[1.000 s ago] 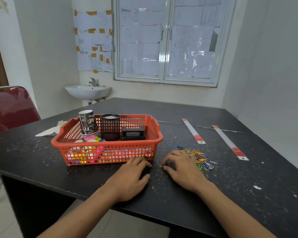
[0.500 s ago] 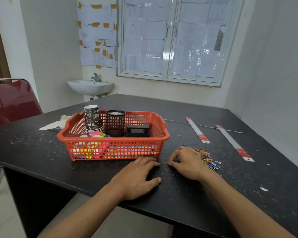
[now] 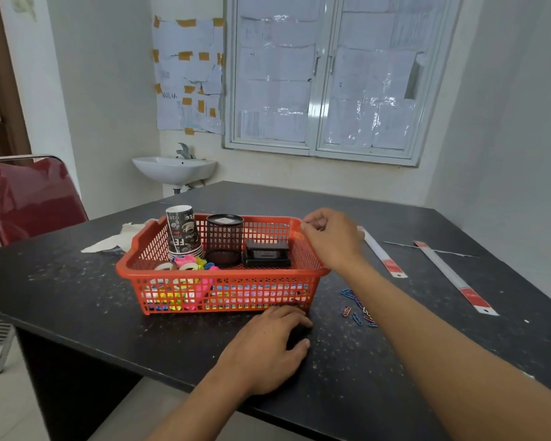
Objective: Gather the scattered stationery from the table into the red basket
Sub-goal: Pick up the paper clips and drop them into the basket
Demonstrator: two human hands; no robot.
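Right hand (image 3: 331, 240) has risen from the paper clips (image 3: 358, 308) to the right rim of the red basket (image 3: 223, 275), fingertips bunched; contents indiscernible. Left hand (image 3: 268, 348) rests flat on the table (image 3: 77, 288), fingers relaxed.

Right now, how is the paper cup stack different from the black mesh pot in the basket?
The paper cup stack is solid, printed with coffee words and taller; the black mesh pot is plain, see-through and shorter. Both stand side by side in the red basket.

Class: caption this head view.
Right hand at the rim of the red basket; paper clips and rulers lie on the table.
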